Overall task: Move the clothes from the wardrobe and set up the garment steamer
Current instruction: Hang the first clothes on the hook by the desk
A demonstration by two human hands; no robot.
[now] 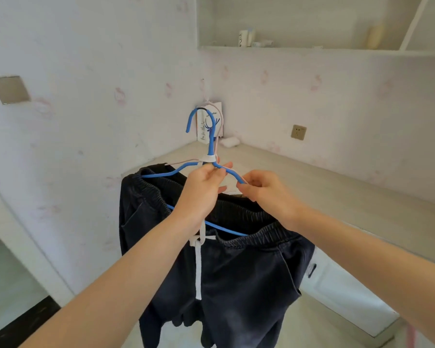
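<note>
Dark trousers (236, 272) are seen draped over the lower bar of a blue hanger (161, 174) and held in mid-air, below both hands and clear of any support. A white drawstring (198, 270) hangs straight down beneath the left wrist.

The left hand (201, 194) is closed round the hanger just under its taped neck. This is judged to be the carrying grip, since the load hangs balanced under that point. The right hand (264, 190), just beside the left, pinches the hanger's sloping arm between thumb and fingertips, probably to stop it swinging or tilting.

A second, pale hanger (183, 161) is noted lying against the blue one, bound to it at the neck.

Beyond the hands, a tabletop (337, 187) runs into the corner. A white box (219, 109) stands there behind the hook. A wall socket (298, 132) is set beyond and above the right hand. A shelf (286, 47) lies well above both hands. No steamer is visible.
</note>
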